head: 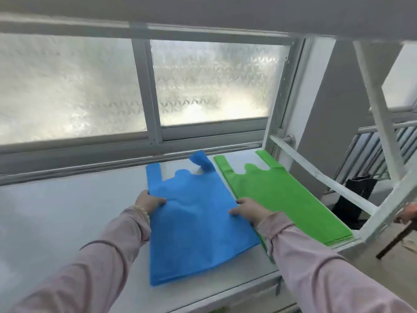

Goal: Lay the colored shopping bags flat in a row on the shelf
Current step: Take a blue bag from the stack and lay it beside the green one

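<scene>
My right hand [249, 211] & sleeve are covering the green bag's [277, 193] near-left corner; the blue bag [194, 222] is overlapping its left edge. My left hand's [150, 203] fingers are hiding under the blue edge. Window glass [214, 82] is blurring everything behind. Both arms are getting cut off at bottom edge.

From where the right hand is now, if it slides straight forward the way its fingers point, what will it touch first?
The right hand rests on the blue bag, fingers pointing left and slightly away across it. Going on, it would probably meet the wrinkled middle of the blue fabric first, then the left hand at the bag's left edge.
</scene>
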